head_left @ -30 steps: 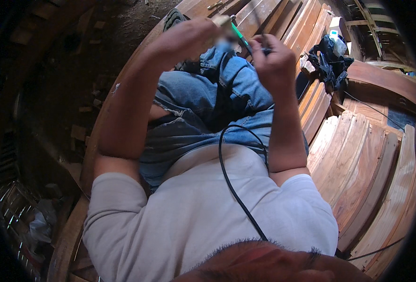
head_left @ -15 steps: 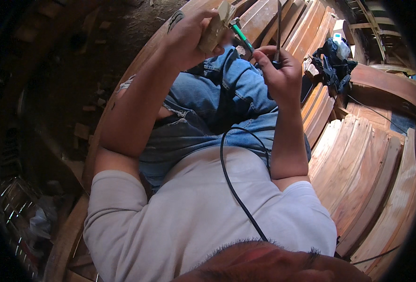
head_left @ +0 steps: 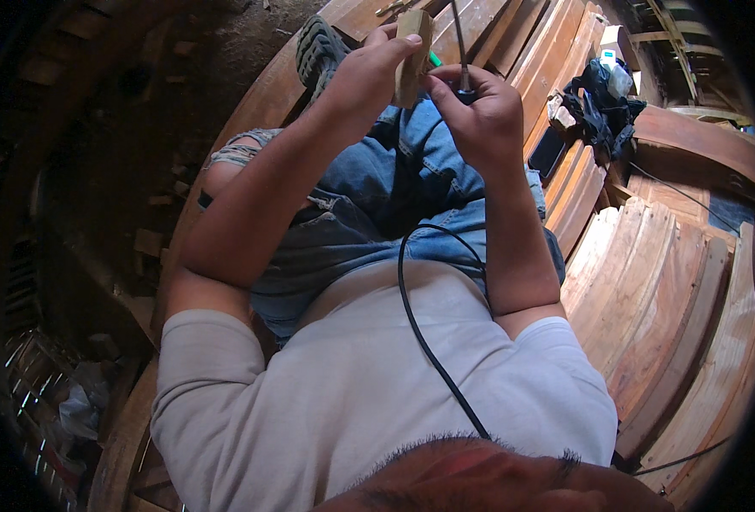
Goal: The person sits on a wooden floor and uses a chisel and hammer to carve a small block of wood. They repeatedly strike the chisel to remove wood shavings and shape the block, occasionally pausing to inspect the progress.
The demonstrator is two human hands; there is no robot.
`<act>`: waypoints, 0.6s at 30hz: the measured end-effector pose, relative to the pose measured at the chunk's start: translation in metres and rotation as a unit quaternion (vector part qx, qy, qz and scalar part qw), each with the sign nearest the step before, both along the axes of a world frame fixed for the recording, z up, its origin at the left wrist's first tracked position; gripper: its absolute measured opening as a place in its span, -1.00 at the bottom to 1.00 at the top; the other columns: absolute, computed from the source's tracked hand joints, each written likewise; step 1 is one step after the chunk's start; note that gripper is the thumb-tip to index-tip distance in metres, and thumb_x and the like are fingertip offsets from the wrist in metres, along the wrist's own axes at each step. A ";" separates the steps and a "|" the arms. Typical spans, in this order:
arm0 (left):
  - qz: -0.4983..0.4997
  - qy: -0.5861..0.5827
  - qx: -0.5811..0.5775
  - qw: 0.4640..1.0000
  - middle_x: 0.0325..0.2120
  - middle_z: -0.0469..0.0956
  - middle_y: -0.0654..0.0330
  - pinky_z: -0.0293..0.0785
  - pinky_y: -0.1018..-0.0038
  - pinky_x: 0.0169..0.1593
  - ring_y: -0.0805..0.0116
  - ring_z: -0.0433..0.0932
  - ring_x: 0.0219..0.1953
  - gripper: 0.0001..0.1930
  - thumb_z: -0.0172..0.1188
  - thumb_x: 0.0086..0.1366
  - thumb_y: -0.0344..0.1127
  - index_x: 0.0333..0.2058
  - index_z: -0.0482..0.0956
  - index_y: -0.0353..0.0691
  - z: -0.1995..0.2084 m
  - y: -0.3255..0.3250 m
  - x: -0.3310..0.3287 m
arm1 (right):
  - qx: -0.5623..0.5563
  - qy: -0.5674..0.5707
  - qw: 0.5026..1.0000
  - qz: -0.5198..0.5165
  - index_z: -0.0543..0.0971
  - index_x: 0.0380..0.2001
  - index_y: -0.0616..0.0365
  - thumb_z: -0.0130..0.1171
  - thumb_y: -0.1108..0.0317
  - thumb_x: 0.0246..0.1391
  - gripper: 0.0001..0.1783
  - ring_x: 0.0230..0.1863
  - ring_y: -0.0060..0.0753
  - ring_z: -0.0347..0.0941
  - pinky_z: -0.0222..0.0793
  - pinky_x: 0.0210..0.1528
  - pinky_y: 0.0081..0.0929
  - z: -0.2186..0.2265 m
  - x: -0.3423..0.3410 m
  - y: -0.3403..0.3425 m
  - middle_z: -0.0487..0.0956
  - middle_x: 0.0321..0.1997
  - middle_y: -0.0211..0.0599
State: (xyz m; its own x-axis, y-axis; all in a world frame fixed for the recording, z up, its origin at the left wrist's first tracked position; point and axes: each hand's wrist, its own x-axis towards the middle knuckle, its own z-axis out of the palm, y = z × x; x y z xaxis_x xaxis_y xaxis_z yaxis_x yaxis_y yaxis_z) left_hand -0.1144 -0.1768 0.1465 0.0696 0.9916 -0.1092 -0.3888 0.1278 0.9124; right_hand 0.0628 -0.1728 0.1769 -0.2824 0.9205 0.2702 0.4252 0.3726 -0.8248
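My left hand (head_left: 362, 84) is closed on a small pale wooden block (head_left: 412, 55), held up beyond my knees with the thumb on its upper face. Close beside it, my right hand (head_left: 487, 119) is closed, its thumb and finger pinched at the block's near right edge. A bit of a slim green-handled tool (head_left: 435, 59) shows between the block and my right fingers; the rest of it is hidden. A thin dark rod (head_left: 460, 43) also rises from my right hand, its lower end covered by the fingers.
Curved wooden planks (head_left: 633, 282) are stacked on the right. A phone (head_left: 547, 152) and a black plastic bag (head_left: 601, 107) lie on the wood. A black cable (head_left: 416, 320) runs over my shirt and lap. My shoe (head_left: 319, 53) is past my left forearm.
The wooden block has turned more upright and shifted slightly right. My right hand has moved left, up to the block, and the green tool's metal end is now out of sight behind the block.
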 end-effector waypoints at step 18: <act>-0.001 0.112 0.094 0.989 0.01 0.52 -0.07 0.52 0.40 -0.01 0.29 0.57 -0.03 -0.36 0.02 0.60 0.03 0.40 0.16 -0.33 -0.005 -0.003 0.007 | 0.047 -0.028 0.999 -0.007 0.72 -0.29 0.25 0.38 0.29 0.15 -0.79 -0.44 -0.39 0.68 0.54 -0.31 -0.39 0.001 -0.004 0.002 0.71 -0.50 -0.19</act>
